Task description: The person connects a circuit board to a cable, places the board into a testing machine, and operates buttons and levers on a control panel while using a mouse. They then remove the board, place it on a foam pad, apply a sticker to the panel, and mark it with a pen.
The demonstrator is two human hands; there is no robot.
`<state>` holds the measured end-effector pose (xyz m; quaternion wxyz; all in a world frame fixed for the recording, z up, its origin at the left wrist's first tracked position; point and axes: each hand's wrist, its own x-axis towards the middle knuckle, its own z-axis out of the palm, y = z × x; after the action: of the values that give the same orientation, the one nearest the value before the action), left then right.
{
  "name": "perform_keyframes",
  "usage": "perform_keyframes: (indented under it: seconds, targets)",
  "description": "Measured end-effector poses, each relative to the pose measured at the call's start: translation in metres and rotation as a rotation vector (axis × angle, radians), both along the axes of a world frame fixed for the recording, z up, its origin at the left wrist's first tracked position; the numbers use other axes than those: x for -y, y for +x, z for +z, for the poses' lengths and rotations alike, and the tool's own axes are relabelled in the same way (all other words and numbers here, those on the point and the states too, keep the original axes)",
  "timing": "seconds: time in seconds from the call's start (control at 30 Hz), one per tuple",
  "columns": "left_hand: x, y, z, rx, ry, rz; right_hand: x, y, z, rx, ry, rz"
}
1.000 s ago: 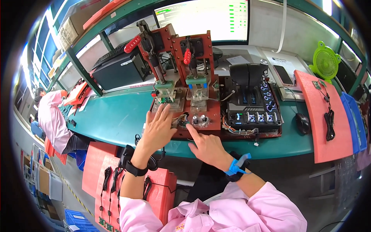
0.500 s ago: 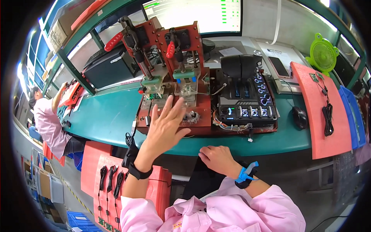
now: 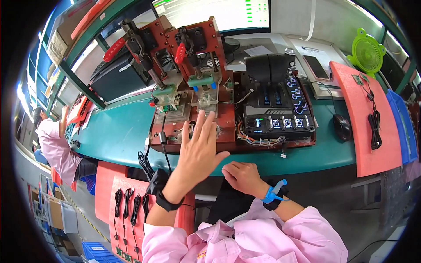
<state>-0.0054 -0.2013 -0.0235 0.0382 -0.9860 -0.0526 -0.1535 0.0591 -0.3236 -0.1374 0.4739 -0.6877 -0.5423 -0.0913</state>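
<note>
My left hand (image 3: 197, 151), its fingers spread and nothing in it, hovers over the front of the red test fixture (image 3: 226, 133). In the fixture's left station, a green circuit board (image 3: 169, 106) sits under a toggle clamp with a red handle (image 3: 115, 49). A black cable (image 3: 163, 138) runs down from that board past my left wrist. The right station has a second clamp with a red handle (image 3: 180, 53). My right hand (image 3: 243, 177) is curled closed at the bench's front edge, with no object showing in it.
A black control panel (image 3: 276, 118) with knobs and switches stands right of the fixture, beside a mouse (image 3: 341, 128). Pink foam sheets (image 3: 346, 87) carry cabled boards at right and lower left. A monitor (image 3: 215, 15) stands behind. Another person (image 3: 57, 140) works at far left.
My left hand has shifted right and a little lower, exposing more of the black cable. My right hand stays curled at the edge. The whole view has shifted slightly.
</note>
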Motion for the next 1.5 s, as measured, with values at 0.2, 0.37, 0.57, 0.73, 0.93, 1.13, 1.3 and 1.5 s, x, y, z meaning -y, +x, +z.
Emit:
perform_keyframes:
  seconds: [0.2, 0.37, 0.57, 0.73, 0.93, 1.13, 1.3, 1.5]
  targets:
    - [-0.001, -0.002, 0.001, -0.023, 0.042, 0.039, 0.002, 0.002, -0.001, 0.01, -0.004, 0.04]
    - [0.006, -0.001, -0.003, -0.014, 0.067, 0.007, 0.004, 0.002, -0.001, -0.001, -0.021, 0.037]
    - [-0.008, -0.006, 0.009, -0.051, 0.106, 0.008, 0.003, -0.002, -0.004, -0.011, 0.005, 0.06]
    - [0.007, -0.007, 0.01, -0.063, 0.103, -0.104, 0.012, 0.002, 0.003, 0.028, -0.084, 0.113]
    - [0.023, -0.045, -0.039, 0.011, -0.141, -0.184, 0.079, 0.053, 0.066, 0.295, -0.385, 0.055]
    - [0.004, -0.012, -0.105, 0.416, -0.53, -0.037, 0.04, 0.111, 0.127, 0.523, -0.397, -0.26]
    - [0.003, 0.0, -0.112, 0.518, -0.522, -0.027, -0.001, 0.123, 0.118, 0.677, -0.633, -0.05]
    - [0.003, -0.007, -0.114, 0.568, -0.536, -0.008, -0.016, 0.108, 0.121, 0.585, -0.924, -0.152]
